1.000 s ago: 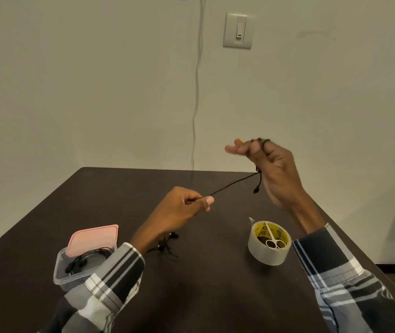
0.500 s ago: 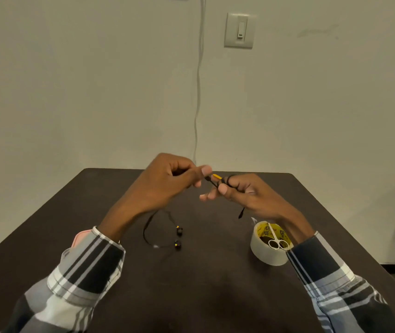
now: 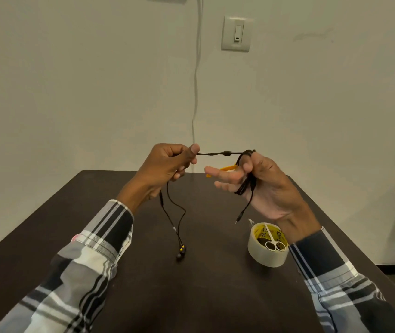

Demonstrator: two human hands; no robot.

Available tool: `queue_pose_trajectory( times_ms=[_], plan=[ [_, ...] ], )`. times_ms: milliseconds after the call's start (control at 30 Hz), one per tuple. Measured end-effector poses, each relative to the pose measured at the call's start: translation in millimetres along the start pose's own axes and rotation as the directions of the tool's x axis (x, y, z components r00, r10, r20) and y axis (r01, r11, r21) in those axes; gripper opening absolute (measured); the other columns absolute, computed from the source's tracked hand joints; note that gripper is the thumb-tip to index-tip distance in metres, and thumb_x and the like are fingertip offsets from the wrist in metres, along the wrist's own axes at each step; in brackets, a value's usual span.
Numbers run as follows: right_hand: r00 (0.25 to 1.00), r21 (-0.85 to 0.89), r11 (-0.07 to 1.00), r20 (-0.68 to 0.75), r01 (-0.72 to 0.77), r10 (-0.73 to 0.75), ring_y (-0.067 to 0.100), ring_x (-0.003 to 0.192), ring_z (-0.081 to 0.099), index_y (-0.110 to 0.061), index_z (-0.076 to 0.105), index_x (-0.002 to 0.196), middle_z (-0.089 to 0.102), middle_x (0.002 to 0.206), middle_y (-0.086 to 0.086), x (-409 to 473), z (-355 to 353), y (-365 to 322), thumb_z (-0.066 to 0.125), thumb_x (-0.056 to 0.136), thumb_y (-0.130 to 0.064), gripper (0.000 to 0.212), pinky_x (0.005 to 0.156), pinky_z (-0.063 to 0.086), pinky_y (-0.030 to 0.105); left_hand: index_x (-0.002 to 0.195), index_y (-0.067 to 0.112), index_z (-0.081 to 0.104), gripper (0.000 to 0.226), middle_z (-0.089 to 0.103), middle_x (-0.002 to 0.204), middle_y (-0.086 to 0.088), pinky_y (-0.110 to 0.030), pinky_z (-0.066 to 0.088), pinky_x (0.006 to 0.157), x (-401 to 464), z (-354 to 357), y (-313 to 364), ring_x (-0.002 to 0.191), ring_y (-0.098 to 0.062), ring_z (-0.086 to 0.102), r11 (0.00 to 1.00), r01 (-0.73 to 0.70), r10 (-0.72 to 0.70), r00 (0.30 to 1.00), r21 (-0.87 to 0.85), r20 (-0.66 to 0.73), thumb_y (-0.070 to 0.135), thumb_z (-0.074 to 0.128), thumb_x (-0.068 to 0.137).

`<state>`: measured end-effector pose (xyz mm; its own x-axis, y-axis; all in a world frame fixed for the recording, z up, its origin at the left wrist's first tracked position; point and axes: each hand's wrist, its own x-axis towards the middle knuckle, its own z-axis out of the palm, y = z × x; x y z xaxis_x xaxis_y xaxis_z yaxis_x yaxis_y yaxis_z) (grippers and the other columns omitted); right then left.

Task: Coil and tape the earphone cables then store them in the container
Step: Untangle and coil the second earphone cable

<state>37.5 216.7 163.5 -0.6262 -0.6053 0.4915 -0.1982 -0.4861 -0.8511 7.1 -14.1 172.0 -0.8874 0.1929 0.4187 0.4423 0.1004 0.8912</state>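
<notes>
above the table (image 3: 143,296) the left hand (image 3: 165,169) is pinching the earphone cable (image 3: 225,153) while the right hand (image 3: 263,186) is holding several wound loops w/ the earbuds (image 3: 181,252) dangling, so coiling's approx half done, taping & storing left.

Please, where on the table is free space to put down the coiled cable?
Bare table lies in front, between the sleeves, below the earbuds. Also the far strip behind both hands. Crowded: right side by the tape roll holding scissors.
</notes>
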Motion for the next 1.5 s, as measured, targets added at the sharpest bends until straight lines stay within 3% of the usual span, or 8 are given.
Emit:
queue_pose_trajectory(
  times_ms=[167, 333, 600, 800, 1000, 1167, 1333, 1500],
  plan=[
    [0.989, 0.310, 0.941, 0.010, 0.135, -0.145, 0.041, 0.121, 0.062, -0.017, 0.073, 0.089, 0.079, 0.096, 0.000, -1, 3, -1, 0.044, 0.099, -0.034, 0.035, 0.100, 0.030, 0.078, 0.073, 0.020, 0.075, 0.040, 0.047, 0.051, 0.009, -0.016, 0.036, 0.045, -1, 9, -25, 0.046, -0.007, 0.039, 0.999, 0.035, -0.035, 0.999, -0.021, -0.004, 0.060, 0.072, 0.077],
    [0.954, 0.383, 0.874, -0.084, 0.298, -0.288, 0.043, 0.122, 0.061, -0.017, 0.074, 0.089, 0.079, 0.099, -0.001, 5, 13, -6, 0.056, 0.094, -0.030, 0.023, 0.096, 0.024, 0.080, 0.081, 0.023, 0.077, 0.040, 0.050, 0.053, 0.011, -0.016, 0.037, 0.045, -16, 29, -57, 0.047, -0.006, 0.045, 0.989, 0.141, -0.145, 0.986, 0.051, 0.087, 0.062, 0.068, 0.079],
    [0.867, -0.210, 0.958, -0.420, 0.195, -0.269, 0.024, 0.131, 0.057, -0.029, 0.066, 0.084, 0.077, 0.106, -0.002, 8, -6, -3, 0.043, 0.100, -0.041, 0.031, 0.109, 0.027, 0.063, 0.084, 0.019, 0.077, 0.039, 0.049, 0.053, 0.008, -0.018, 0.037, 0.045, -38, 35, -75, 0.043, -0.007, 0.041, 0.978, 0.204, -0.209, 0.965, 0.048, 0.156, 0.055, 0.064, 0.087],
    [0.927, -0.703, 0.704, -0.323, -0.099, -0.193, -0.005, 0.126, 0.054, -0.030, 0.071, 0.097, 0.076, 0.108, -0.012, 8, -13, 18, 0.049, 0.103, -0.034, 0.023, 0.105, 0.039, 0.014, 0.074, 0.018, 0.075, 0.035, 0.049, 0.048, 0.005, -0.018, 0.038, 0.044, -43, 25, -57, 0.041, -0.007, 0.042, 0.979, 0.130, -0.155, 0.975, 0.159, 0.156, 0.048, 0.066, 0.089],
    [0.968, -0.848, 0.501, -0.240, -0.171, -0.076, -0.002, 0.133, 0.048, -0.024, 0.075, 0.098, 0.075, 0.108, -0.017, 9, -20, 31, 0.050, 0.099, -0.043, 0.031, 0.119, 0.022, 0.058, 0.064, 0.017, 0.069, 0.042, 0.049, 0.048, -0.001, -0.020, 0.041, 0.045, -50, 10, -25, 0.041, -0.011, 0.046, 0.987, 0.046, -0.076, 0.979, 0.156, 0.188, 0.053, 0.068, 0.086],
    [0.976, -0.779, 0.595, -0.215, -0.197, 0.041, 0.002, 0.078, 0.066, -0.043, 0.066, 0.072, 0.069, 0.077, -0.022, 6, -3, 27, 0.052, 0.103, -0.029, 0.036, 0.080, 0.055, 0.038, 0.070, 0.018, 0.070, 0.039, 0.050, 0.049, 0.002, -0.016, 0.040, 0.046, -48, -3, 0, 0.042, -0.009, 0.046, 0.989, -0.045, 0.016, 0.980, 0.140, 0.200, 0.053, 0.066, 0.086],
    [0.972, -0.615, 0.757, -0.073, -0.221, 0.225, 0.021, 0.116, 0.067, -0.013, 0.072, 0.102, 0.077, 0.109, 0.005, 1, 6, 29, 0.052, 0.103, -0.026, 0.024, 0.100, 0.046, 0.019, 0.069, 0.018, 0.069, 0.035, 0.047, 0.047, 0.005, -0.015, 0.038, 0.045, -35, -15, 15, 0.042, -0.007, 0.042, 0.983, -0.118, 0.087, 0.973, 0.138, 0.213, 0.047, 0.065, 0.089],
    [0.948, -0.504, 0.835, 0.092, -0.219, 0.304, 0.025, 0.133, 0.055, -0.017, 0.071, 0.103, 0.075, 0.115, 0.009, -3, 14, 31, 0.053, 0.101, -0.034, 0.024, 0.111, 0.039, 0.026, 0.067, 0.021, 0.071, 0.037, 0.051, 0.051, 0.005, -0.016, 0.038, 0.047, -22, -20, 21, 0.045, -0.006, 0.043, 0.977, -0.149, 0.104, 0.957, 0.150, 0.271, 0.052, 0.067, 0.085]
  ],
)
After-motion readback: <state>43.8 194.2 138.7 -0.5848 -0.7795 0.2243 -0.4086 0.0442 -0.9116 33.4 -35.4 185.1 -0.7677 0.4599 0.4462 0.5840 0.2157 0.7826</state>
